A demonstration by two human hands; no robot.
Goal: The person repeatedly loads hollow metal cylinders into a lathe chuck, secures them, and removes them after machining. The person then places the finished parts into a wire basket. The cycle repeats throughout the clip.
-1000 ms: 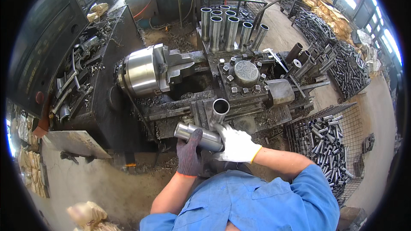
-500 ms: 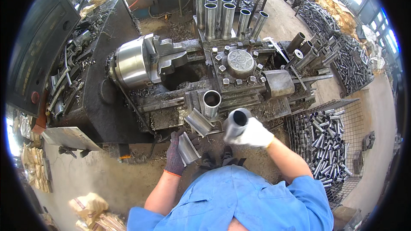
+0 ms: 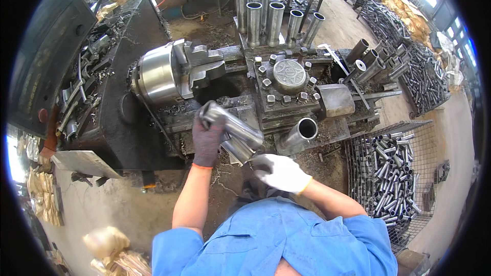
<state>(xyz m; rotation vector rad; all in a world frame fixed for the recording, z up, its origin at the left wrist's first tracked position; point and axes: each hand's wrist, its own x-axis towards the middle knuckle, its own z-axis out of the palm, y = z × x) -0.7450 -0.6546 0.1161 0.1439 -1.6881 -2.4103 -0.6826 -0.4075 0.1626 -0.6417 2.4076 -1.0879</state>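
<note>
My left hand (image 3: 207, 140), in a dark knit glove with an orange cuff, is closed around a shiny metal tube (image 3: 240, 127). The tube slants down to the right over the front of the lathe. Just below it shows a half-round metal shell (image 3: 237, 150), partly covered by the tube. My right hand (image 3: 282, 173), in a white glove with greyed fingertips, is near the shell's lower end. Its fingers are curled but apart, with no tube in them. Another open-topped tube (image 3: 297, 137) stands slightly tilted on the machine's front ledge, beyond my right hand.
The lathe chuck (image 3: 161, 75) is at left, the bolted tool post (image 3: 289, 76) at centre. Several tubes (image 3: 254, 25) stand behind it. A caliper (image 3: 331, 57) and more tubes (image 3: 372, 69) lie to the right. A wire basket (image 3: 353, 166) of short tubes stands at near right.
My right hand has let go of its tube, which now stands on the ledge. My left hand has moved up and now grips a tube; the tube that stood at the centre is gone from its spot.
</note>
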